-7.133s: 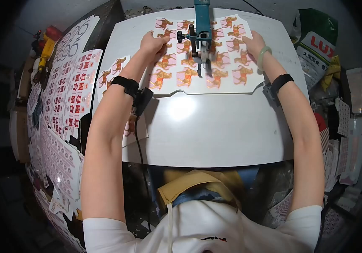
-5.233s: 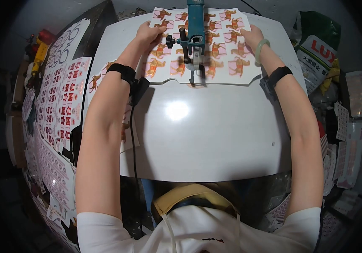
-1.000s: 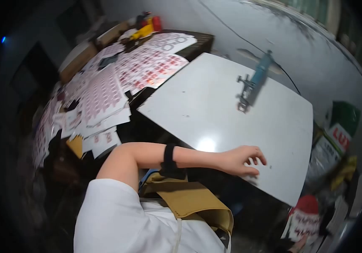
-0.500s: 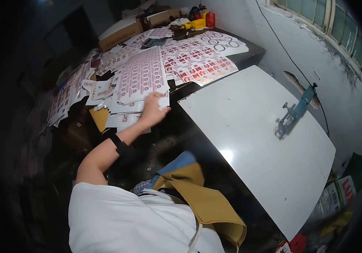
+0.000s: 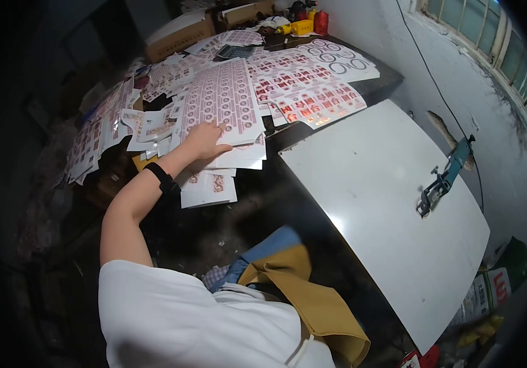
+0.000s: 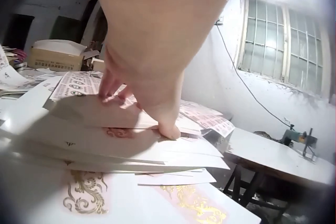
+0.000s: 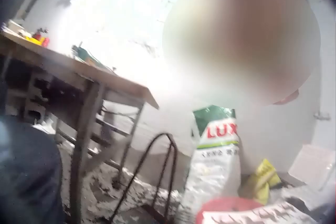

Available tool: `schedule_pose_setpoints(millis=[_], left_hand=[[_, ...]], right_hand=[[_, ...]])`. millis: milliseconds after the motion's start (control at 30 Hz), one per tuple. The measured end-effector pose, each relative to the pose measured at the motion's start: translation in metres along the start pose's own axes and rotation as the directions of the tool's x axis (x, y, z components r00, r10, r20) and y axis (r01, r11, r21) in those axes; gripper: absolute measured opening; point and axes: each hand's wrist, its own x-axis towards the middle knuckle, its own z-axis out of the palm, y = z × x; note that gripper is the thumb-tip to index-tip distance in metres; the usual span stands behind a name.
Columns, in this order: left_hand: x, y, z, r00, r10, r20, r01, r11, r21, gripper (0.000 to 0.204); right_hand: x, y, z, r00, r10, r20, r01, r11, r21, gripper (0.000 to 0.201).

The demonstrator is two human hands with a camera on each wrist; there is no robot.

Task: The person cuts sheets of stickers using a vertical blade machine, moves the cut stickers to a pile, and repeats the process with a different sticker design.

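Left hand (image 5: 205, 140) lies on a stack of printed sheets (image 5: 223, 107) at the near edge of the cluttered side table (image 5: 374, 73); in the left wrist view the fingers (image 6: 113, 85) rest on the top sheet while the thumb (image 6: 168, 124) presses against the stack's edge, pinching the upper sheets. More sheets (image 5: 208, 187) overhang the table edge below the wrist. Right hand (image 7: 247, 35) appears only as a blurred mass close to the right wrist camera; whether its fingers are apart or together cannot be told. White worktable (image 5: 386, 208) stands just beside the stack, with a blue saw arm (image 5: 444, 178) near its far edge. A LUX bag (image 7: 218, 155) sits on the floor.
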Motion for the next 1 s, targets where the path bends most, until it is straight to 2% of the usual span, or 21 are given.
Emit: schedule_pose_setpoints(millis=[33,100,133,167,200,233,267,300,333,367,433,500,567,633,733,767,833,900,933,967,1000], left_hand=[[0.0,0.003,-0.005,1.0,-0.002,-0.001,0.002,1.0,0.001,0.072],[0.0,0.004,-0.013,0.997,0.05,0.059,-0.051,0.998,0.024,0.055],[0.0,-0.005,-0.006,0.99,0.136,-0.043,-0.136,0.991,0.001,0.043],[0.001,-0.007,-0.009,0.99,0.136,-0.043,-0.136,0.991,0.001,0.043],[0.002,-0.01,-0.017,0.996,0.088,-0.021,-0.089,0.995,-0.047,0.037],[0.004,-0.014,-0.022,0.999,0.04,0.002,-0.039,0.995,-0.094,0.032],[0.006,-0.021,-0.022,0.999,0.035,-0.003,-0.035,0.995,-0.095,0.032],[0.007,-0.028,-0.022,0.994,0.042,-0.097,-0.056,0.988,-0.146,0.027],[0.007,-0.034,-0.023,0.981,0.044,-0.189,-0.081,0.978,-0.193,0.021],[0.008,-0.038,-0.026,0.981,0.041,-0.192,-0.078,0.978,-0.191,0.021],[0.008,-0.039,-0.032,0.96,0.017,-0.28,-0.047,0.994,-0.101,0.016],[0.01,-0.043,-0.029,0.952,-0.003,-0.307,-0.03,0.994,-0.101,0.015],[0.014,-0.047,-0.028,0.943,-0.016,-0.331,-0.02,0.994,-0.105,0.013],[0.017,-0.059,-0.041,0.888,-0.132,-0.441,0.068,0.985,-0.158,0.013],[0.024,-0.078,-0.065,0.86,-0.174,-0.48,0.074,0.973,-0.22,0.014],[0.024,-0.08,-0.068,0.862,-0.157,-0.482,0.051,0.973,-0.225,0.014],[0.019,-0.076,-0.07,0.905,0.091,-0.416,-0.138,0.987,-0.085,0.013],[0.014,-0.057,-0.053,0.938,0.207,-0.279,-0.23,0.972,-0.05,0.012],[0.013,-0.054,-0.036,0.938,0.259,-0.229,-0.282,0.957,-0.073,0.012],[0.008,-0.045,-0.028,0.902,0.332,-0.277,-0.357,0.933,-0.044,0.012],[0.005,-0.043,-0.017,0.865,0.376,-0.332,-0.395,0.919,0.01,0.014]], right_hand=[[-0.003,-0.047,0.003,0.993,-0.107,0.044,0.097,0.978,0.184,0.035],[-0.016,-0.147,0.008,0.984,-0.087,0.153,0.045,0.964,0.261,0.034],[-0.016,-0.147,0.028,0.953,-0.273,0.134,0.21,0.909,0.36,0.035],[-0.022,-0.172,0.037,0.936,-0.296,0.193,0.191,0.884,0.427,0.034],[-0.023,-0.141,0.067,0.889,-0.296,0.349,0.103,0.873,0.477,0.038],[-0.03,-0.159,0.071,0.89,-0.297,0.346,0.104,0.871,0.48,0.038],[-0.039,-0.199,0.07,0.842,-0.38,0.383,0.174,0.863,0.475,0.037],[-0.046,-0.233,0.073,0.785,-0.458,0.417,0.244,0.847,0.472,0.035],[-0.055,-0.252,0.081,0.765,-0.448,0.463,0.137,0.815,0.563,0.034],[-0.066,-0.269,0.091,0.738,-0.444,0.508,0.023,0.769,0.639,0.033],[-0.089,-0.312,0.103,0.677,-0.443,0.588,-0.128,0.716,0.687,0.036],[-0.107,-0.363,0.107,0.526,-0.548,0.65,-0.212,0.656,0.725,0.028],[-0.133,-0.413,0.112,0.423,-0.638,0.644,-0.349,0.54,0.765,0.027],[-0.149,-0.465,0.104,0.285,-0.741,0.609,-0.422,0.473,0.773,0.027],[-0.163,-0.511,0.109,0.237,-0.812,0.533,-0.371,0.431,0.822,0.028],[-0.167,-0.522,0.117,0.25,-0.801,0.544,-0.363,0.444,0.819,0.028],[-0.175,-0.542,0.14,0.179,-0.815,0.551,-0.383,0.458,0.802,0.029],[-0.186,-0.566,0.16,0.079,-0.769,0.634,-0.362,0.57,0.737,0.031],[-0.196,-0.578,0.18,-0.052,-0.723,0.689,-0.498,0.617,0.609,0.035],[-0.208,-0.591,0.202,-0.192,-0.674,0.713,-0.609,0.652,0.452,0.04],[-0.219,-0.605,0.22,-0.291,-0.613,0.734,-0.698,0.661,0.275,0.044]])
